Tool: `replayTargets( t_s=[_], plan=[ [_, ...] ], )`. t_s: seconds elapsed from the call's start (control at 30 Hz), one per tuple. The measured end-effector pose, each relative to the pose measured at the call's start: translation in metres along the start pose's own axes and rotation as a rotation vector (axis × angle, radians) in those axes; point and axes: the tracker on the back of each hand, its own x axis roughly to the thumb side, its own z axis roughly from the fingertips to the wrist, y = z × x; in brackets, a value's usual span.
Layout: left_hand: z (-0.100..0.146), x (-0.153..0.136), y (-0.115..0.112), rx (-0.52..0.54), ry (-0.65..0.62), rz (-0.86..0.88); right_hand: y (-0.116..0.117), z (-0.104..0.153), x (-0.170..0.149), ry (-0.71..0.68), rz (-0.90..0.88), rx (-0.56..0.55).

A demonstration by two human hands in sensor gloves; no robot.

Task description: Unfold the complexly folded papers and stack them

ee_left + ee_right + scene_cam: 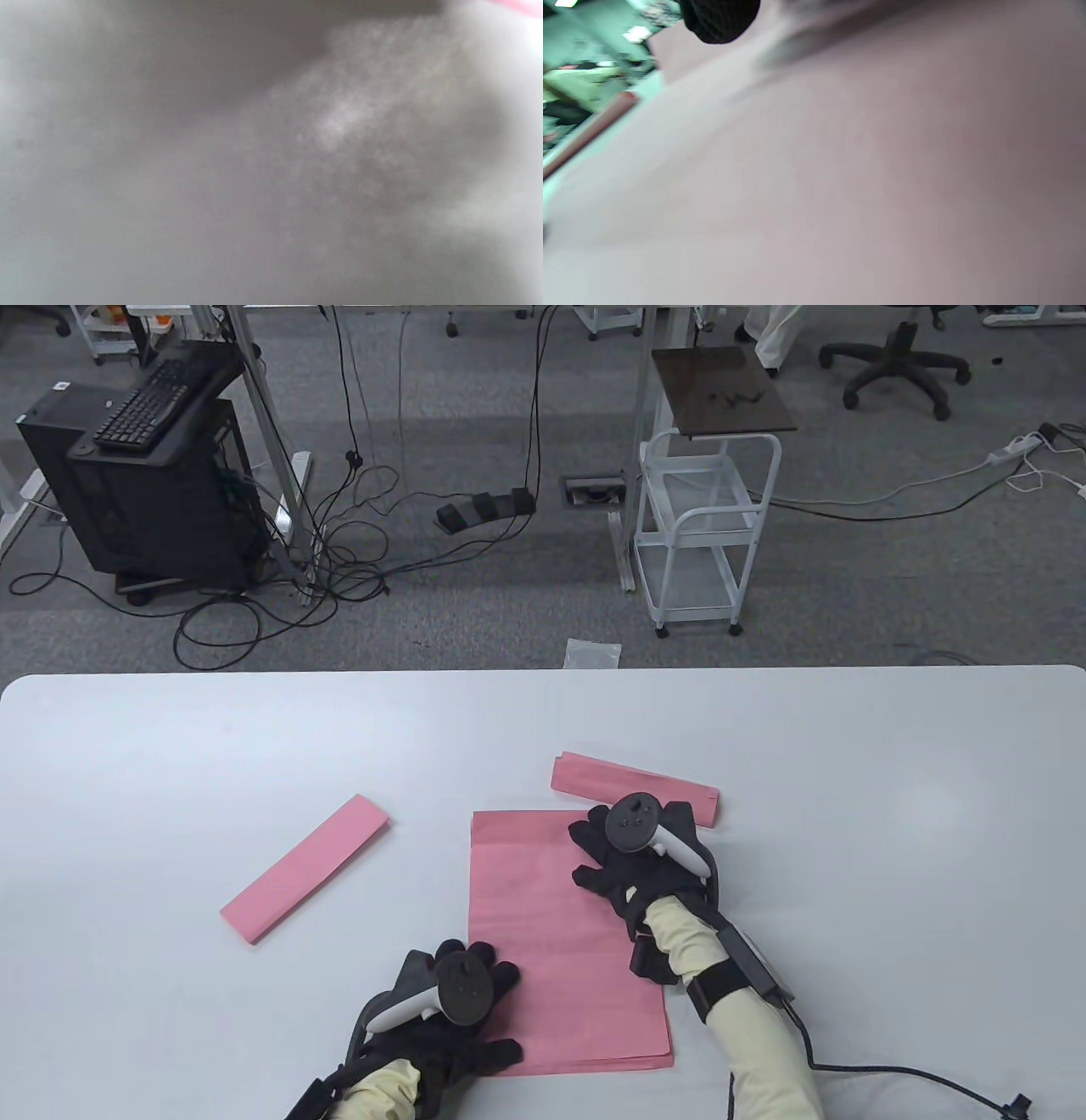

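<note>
One unfolded pink sheet (560, 950) lies flat at the table's (170, 746) near centre; I read no writing on it. My right hand (632, 861) presses it, fingers spread; my left hand (450, 1010) rests splayed on its left edge. Two folded strips, left strip (305, 868) and far strip (632, 785), flank it.

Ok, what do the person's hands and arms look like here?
Both the left hand and right hand wear black gloves, each with a dark round tracker with a white handle strapped on the back. Sleeves are pale yellow. The right forearm carries a black strap and a black cable.
</note>
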Motion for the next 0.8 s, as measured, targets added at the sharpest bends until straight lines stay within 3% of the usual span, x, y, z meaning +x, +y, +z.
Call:
replayTargets(
  t_s=[0.07, 0.17, 0.33, 0.47, 0.63, 0.8],
  plan=[
    [0.000, 0.000, 0.000, -0.001, -0.001, 0.001, 0.005, 0.022, 0.005, -0.083, 0.051, -0.001],
    [0.000, 0.000, 0.000, -0.001, -0.002, 0.001, 0.023, 0.061, 0.006, -0.163, 0.139, 0.121],
    [0.000, 0.000, 0.000, 0.001, -0.002, 0.002, 0.055, 0.102, -0.012, -0.156, 0.167, 0.266],
    [0.000, 0.000, 0.000, 0.002, 0.000, 0.005, 0.066, 0.102, -0.028, -0.122, 0.121, 0.327],
    [0.002, 0.004, 0.006, 0.020, 0.014, 0.021, 0.065, 0.102, -0.025, -0.115, 0.132, 0.302],
    [0.004, 0.044, 0.016, 0.138, -0.021, -0.123, 0.066, 0.101, -0.028, -0.113, 0.100, 0.306]
  ],
)
